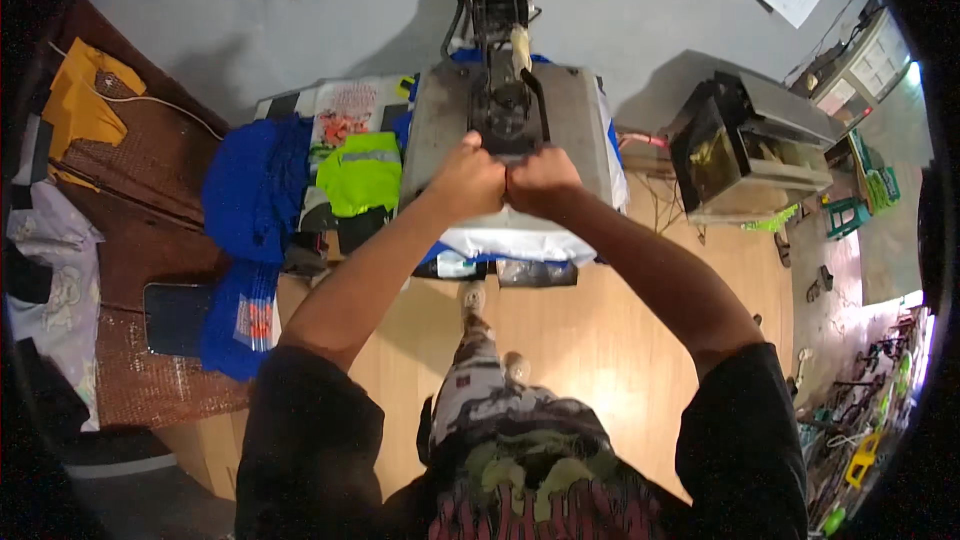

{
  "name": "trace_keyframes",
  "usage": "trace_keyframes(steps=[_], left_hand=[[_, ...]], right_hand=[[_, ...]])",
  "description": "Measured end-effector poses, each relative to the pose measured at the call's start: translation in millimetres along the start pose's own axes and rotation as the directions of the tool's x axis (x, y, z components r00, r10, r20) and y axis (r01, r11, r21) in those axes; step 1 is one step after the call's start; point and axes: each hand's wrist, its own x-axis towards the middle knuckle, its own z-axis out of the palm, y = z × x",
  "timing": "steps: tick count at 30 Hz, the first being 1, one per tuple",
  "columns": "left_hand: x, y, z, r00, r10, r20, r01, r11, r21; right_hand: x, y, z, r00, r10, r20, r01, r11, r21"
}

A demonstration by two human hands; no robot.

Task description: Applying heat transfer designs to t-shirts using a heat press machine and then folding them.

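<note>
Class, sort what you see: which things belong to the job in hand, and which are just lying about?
Apparently in use:
left hand; right hand
black bent metal handle
grey flat metal press plate
white sheet-like layer beneath

Apparently lying about:
yellow-orange cloth
green plastic stool
black-edged rectangular box

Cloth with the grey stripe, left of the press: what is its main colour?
Bright yellow-green cloth; head view.
</note>
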Motion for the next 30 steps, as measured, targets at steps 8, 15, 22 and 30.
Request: trace_keyframes(steps=[8,15,22,30], left_hand=[[3.9,-2.2,16.7,0.999,-0.031,0.02,0.029,0.992,0.123],[4.7,-1.6,1.0,0.994,0.018,0.108,-0.033,0.99,0.139],[9.7,-0.4,0.0,0.978,-0.094,0.184,0.065,0.986,0.157],[4.5,3.8,4.7,0.992,-0.075,0.102,0.069,0.995,0.069]], right_hand=[[7.8,7.6,7.3,1.0,0.016,0.021,-0.014,0.995,-0.099],[15.5,6.0,-11.9,0.975,-0.056,0.213,0.061,0.998,-0.02],[14.1,4.6,-7.8,0.971,0.008,0.239,0.006,0.998,-0.058],[7.5,2.2,-1.1,0.995,-0.02,0.102,0.025,0.998,-0.057]])
